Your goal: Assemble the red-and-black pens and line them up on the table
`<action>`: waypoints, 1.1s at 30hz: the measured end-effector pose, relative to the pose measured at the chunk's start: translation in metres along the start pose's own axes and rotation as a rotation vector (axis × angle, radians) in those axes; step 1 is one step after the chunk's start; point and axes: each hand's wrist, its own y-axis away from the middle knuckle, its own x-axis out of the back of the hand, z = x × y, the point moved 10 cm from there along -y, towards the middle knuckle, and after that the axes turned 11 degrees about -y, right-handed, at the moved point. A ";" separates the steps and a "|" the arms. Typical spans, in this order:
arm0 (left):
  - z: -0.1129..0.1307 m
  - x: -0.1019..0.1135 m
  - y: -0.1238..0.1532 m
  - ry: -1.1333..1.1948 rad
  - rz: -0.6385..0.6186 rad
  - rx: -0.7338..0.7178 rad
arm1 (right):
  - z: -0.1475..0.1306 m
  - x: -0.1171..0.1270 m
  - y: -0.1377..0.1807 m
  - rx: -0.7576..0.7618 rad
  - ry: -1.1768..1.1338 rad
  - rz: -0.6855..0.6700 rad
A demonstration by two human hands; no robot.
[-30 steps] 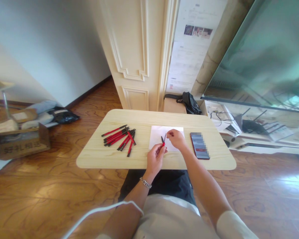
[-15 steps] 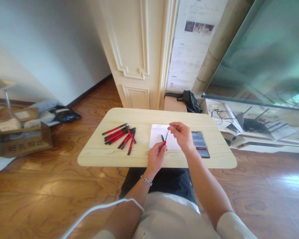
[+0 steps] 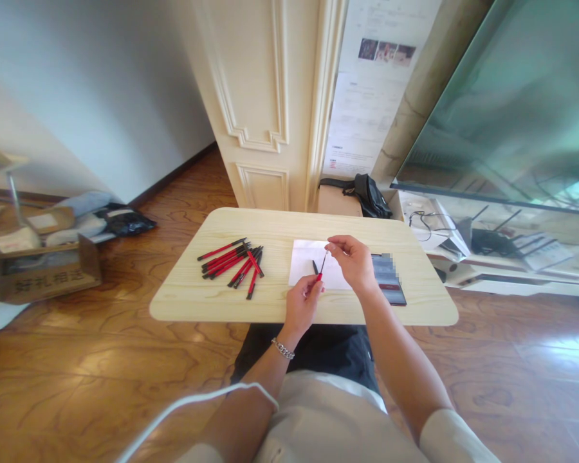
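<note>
Pens (image 3: pixel 231 258) in red and black are lying in a loose, overlapping pile on the left part of your worktop (image 3: pixel 270 308). To their right, your left hand (image 3: pixel 303 301), wearing a silver bracelet (image 3: pixel 282 348) at the wrist, is holding a red barrel (image 3: pixel 319 277) in a narrow grip. White paper (image 3: pixel 299 257) is lying just beyond that hand. Against it, a small black piece (image 3: pixel 314 266) is showing; you cannot tell whether it is resting there or sitting in your fingers. From the barrel, a thin dark stick (image 3: pixel 323 263) is slanting up toward your right hand (image 3: pixel 354 260), whose grip is pinching its upper end between the fingertips. Farther right, a phone (image 3: pixel 390 283) is lying on the worktop, partly hidden behind your right wrist.
</note>
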 end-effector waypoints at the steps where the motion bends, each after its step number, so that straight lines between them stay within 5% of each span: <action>1: -0.001 0.000 0.000 0.001 0.000 0.003 | -0.001 0.000 0.000 0.002 0.004 0.002; 15: 0.006 0.002 0.001 0.009 0.013 0.002 | 0.002 -0.011 0.020 -0.013 0.173 -0.113; 21: 0.007 0.000 0.002 0.065 -0.007 0.008 | 0.032 -0.011 0.017 -0.093 0.032 -0.210; 29: 0.005 0.001 0.000 0.135 -0.002 0.030 | 0.085 -0.028 0.003 -0.272 0.808 -0.272; 33: 0.004 0.002 -0.001 0.152 0.007 0.040 | 0.097 -0.032 0.001 -0.329 0.881 -0.264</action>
